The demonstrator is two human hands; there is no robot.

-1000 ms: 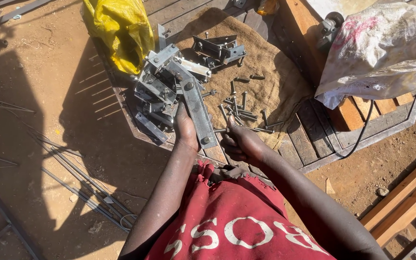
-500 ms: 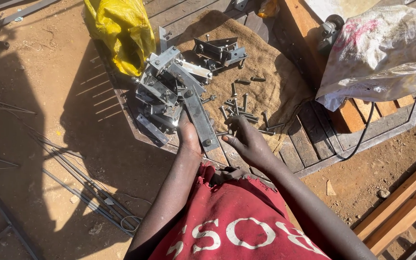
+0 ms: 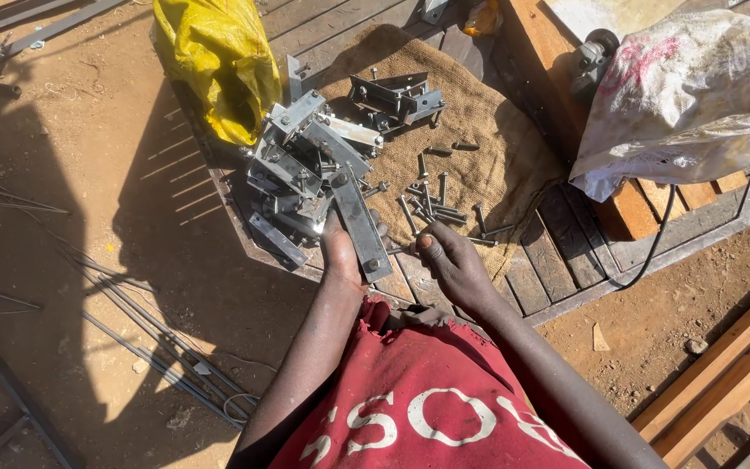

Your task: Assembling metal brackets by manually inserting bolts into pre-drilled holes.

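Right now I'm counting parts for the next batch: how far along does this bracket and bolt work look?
Done: a heap of metal brackets sits at the sacking's left edge, several with bolts in them. In hand: the left hand has one flat bracket in its grip, a bolt at its end; the right hand pinches something small, seemingly a bolt. Left: loose bolts and a smaller bracket cluster.

A low platform of dark wooden slats (image 3: 566, 252) in a metal frame stands on bare reddish dirt (image 3: 88, 174). A piece of burlap sacking (image 3: 488, 165) covers its middle, with loose bolts (image 3: 431, 204) scattered on it and a heap of grey metal brackets (image 3: 305, 174) at its left edge. A yellow plastic bag (image 3: 214, 65) sits at the platform's left corner, a white sack (image 3: 687, 91) on the right, resting on timber blocks (image 3: 644, 204).
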